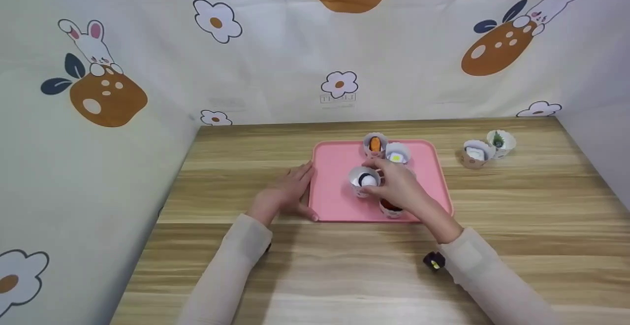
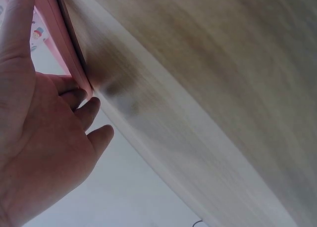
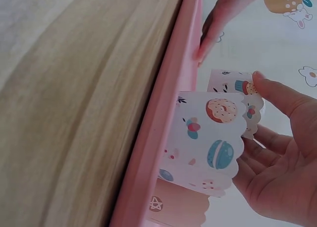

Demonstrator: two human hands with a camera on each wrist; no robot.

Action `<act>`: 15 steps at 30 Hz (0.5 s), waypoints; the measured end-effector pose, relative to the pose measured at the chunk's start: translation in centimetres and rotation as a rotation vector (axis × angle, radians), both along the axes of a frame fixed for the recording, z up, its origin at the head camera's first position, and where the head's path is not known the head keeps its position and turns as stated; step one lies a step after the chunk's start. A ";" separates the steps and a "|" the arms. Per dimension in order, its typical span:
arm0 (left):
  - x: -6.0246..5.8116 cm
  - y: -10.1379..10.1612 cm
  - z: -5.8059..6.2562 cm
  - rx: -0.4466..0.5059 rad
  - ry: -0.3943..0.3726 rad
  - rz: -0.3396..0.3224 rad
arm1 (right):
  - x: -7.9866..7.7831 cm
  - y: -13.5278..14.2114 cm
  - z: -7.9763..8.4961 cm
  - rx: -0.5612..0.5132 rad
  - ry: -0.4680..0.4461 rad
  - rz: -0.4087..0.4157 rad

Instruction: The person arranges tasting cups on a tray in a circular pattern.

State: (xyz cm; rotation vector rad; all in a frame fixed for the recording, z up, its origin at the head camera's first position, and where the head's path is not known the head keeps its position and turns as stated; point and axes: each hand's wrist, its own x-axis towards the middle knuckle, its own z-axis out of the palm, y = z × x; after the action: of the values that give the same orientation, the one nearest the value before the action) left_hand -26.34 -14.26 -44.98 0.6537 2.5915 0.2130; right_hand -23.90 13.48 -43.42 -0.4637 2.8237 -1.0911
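One tray (image 1: pixel 330 182) with five of seven cups (image 1: pixel 356 186); left hand (image 1: pixel 291 190) spread against tray edge, right hand (image 1: pixel 401 183) pinching one cup.

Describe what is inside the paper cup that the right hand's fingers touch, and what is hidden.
Inside the paper cup, a rounded white item shows, with something black beside it. These contents cover the cup's bottom, and the right hand hides part of its rim.
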 end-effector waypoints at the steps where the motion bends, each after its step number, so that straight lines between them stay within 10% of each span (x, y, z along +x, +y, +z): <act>1: 0.0 0.0 0.0 -0.004 0.002 -0.004 | 0.0 0.0 -0.1 0.013 0.015 0.007; 15: 0.1 0.1 0.3 -0.013 -0.014 0.019 | 0.2 -0.1 -0.8 0.103 0.031 0.121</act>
State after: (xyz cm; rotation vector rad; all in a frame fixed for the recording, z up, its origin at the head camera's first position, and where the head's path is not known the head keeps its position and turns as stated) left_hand -26.26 -14.15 -44.65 0.6213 2.5842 0.2065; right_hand -23.74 13.38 -44.18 -0.6384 2.8189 -0.9193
